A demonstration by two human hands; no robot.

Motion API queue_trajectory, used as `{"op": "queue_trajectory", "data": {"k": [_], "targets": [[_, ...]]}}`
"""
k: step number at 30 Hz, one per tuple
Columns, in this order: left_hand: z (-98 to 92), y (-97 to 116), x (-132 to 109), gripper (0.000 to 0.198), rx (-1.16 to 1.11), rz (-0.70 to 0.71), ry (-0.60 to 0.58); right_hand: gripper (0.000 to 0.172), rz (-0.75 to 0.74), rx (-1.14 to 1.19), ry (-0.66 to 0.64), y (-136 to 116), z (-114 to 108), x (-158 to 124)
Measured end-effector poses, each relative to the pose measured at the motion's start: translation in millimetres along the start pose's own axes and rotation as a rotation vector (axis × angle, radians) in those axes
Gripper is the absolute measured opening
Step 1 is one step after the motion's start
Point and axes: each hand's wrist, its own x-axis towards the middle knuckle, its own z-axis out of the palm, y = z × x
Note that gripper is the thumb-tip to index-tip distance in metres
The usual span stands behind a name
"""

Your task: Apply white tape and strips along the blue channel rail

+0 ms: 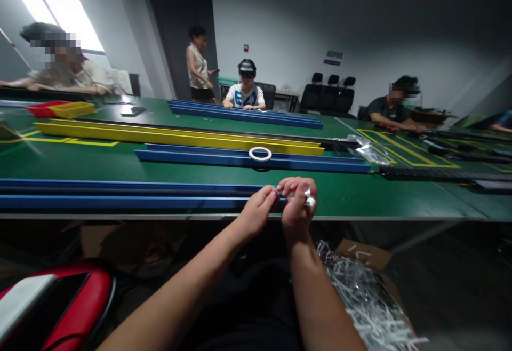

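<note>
My left hand (258, 211) and my right hand (296, 201) meet at the near edge of the green table (360, 193), fingertips touching. The right hand's fingers are curled round a small white piece (309, 198). The left hand pinches at the same spot; what it grips is too small to name. Both hands sit at the right end of a long blue rail (120, 193). A white tape ring (260, 153) lies on a second blue rail (248, 159) farther back.
A yellow rail (172, 135) and another blue rail (244, 113) lie across the table. A cardboard box of white scraps (360, 292) stands by my right knee. A red seat (52, 300) is at lower left. Several other people sit or stand around the tables.
</note>
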Motion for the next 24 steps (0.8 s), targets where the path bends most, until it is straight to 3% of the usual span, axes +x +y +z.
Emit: {"op": "queue_trajectory", "data": {"k": [5, 8, 11, 13, 18, 21, 24], "targets": [[10.1, 3.8, 2.6, 0.02, -0.664, -0.229, 0.301, 0.025, -0.129, -0.468, -0.439, 10.1, -2.4, -3.3], [6.3, 14.0, 3.3, 0.024, -0.83, -0.327, 0.268, 0.032, -0.212, -0.821, -0.647, 16.9, -0.4, -3.7], [-2.9, 16.5, 4.8, 0.027, -0.866, -0.407, 0.164, 0.05, -0.204, -1.065, -0.716, 18.9, 2.5, -5.9], [-7.9, 11.3, 7.1, 0.019, -0.889, -0.415, 0.254, 0.059, -0.182, -1.157, -0.735, 17.5, 3.7, -8.1], [-15.2, -4.4, 14.3, 0.014, -0.919, -0.331, 0.535, 0.077, -0.123, -1.052, -0.847, 8.6, 1.8, -9.0], [-25.1, -0.3, 16.4, 0.021, -0.88, -0.245, 0.573, 0.079, 0.042, -0.864, -0.888, 4.6, -4.5, -2.7], [-37.0, 10.6, 16.0, 0.02, -0.816, -0.155, 0.558, 0.066, 0.203, -0.698, -0.945, 2.8, -11.2, 4.9]]}}
